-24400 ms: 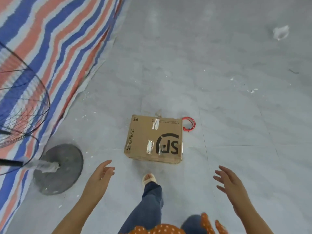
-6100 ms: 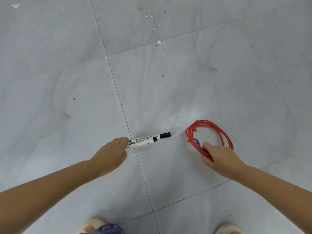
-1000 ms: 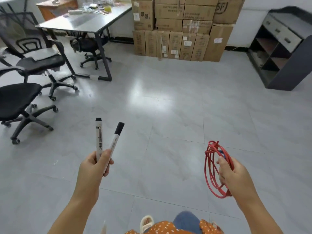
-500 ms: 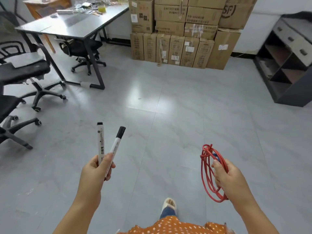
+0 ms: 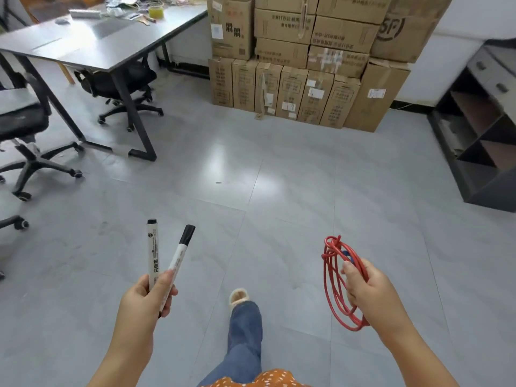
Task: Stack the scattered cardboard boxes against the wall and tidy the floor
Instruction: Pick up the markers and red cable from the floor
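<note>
The person had advanced toward the cardboard boxes point(image 5: 304, 65) stacked far against the wall; left hand point(image 5: 145, 298) pinched two markers point(image 5: 164, 258), right hand point(image 5: 368, 286) gripped the red cable point(image 5: 333, 277), evidently floor clutter collected for removal

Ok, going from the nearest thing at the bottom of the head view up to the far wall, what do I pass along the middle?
Jeans leg → slipper → bare grey floor → upright row of cardboard boxes → boxes stacked on top, against the wall.
</note>
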Available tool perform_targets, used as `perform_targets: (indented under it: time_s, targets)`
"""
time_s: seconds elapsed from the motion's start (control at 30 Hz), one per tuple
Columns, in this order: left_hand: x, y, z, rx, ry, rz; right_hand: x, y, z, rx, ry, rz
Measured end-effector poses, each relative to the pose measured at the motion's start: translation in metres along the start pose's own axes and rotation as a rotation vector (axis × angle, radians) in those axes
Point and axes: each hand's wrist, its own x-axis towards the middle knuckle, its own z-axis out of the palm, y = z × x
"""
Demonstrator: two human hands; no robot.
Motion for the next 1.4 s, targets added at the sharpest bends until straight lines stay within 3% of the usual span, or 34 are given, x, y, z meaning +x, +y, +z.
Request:
perform_targets:
  time_s: [0.53, 0.7, 1.07, 1.4]
  targets:
    - [0.285, 0.144, 0.127, 0.037, -0.037, 0.076, 0.306, -0.140, 0.043, 0.026, 0.009, -0.043]
    - [0.369, 0.160, 0.170, 0.010, 0.024, 0.024, 0.414, -0.167, 0.056, 0.004, -0.050, -0.036]
    - [0.556, 0.257, 0.298, -0.091, 0.176, 0.092, 0.695, -0.280, 0.061, 0.004, -0.185, -0.205]
    - [0.721, 0.299, 0.295, -0.098, 0.382, 0.022, 0.881, -0.373, 0.162, -0.083, -0.329, -0.255]
